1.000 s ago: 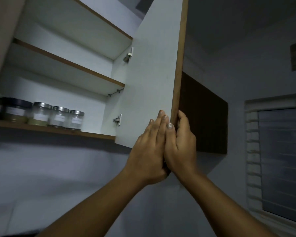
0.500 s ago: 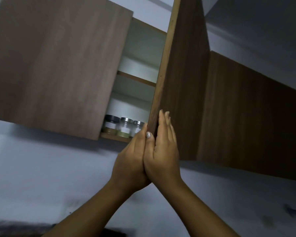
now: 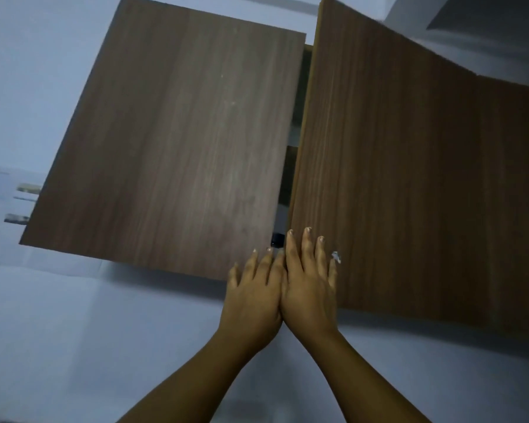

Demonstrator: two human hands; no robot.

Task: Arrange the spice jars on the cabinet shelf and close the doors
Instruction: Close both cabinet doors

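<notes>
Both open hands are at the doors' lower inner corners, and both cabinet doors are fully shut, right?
Not fully shut: the head view shows a gap between the left door and the right door, which stands ajar. The left hand and right hand are open at the lower inner corners.

Right door (image 3: 394, 178): I see it swung nearly to the left door (image 3: 171, 141), leaving a slit.
Jar lid (image 3: 278, 238): the only one showing now, in that slit.
Hands: left hand (image 3: 254, 297) and right hand (image 3: 310, 288) now flat, at the left door's lower corner.
</notes>
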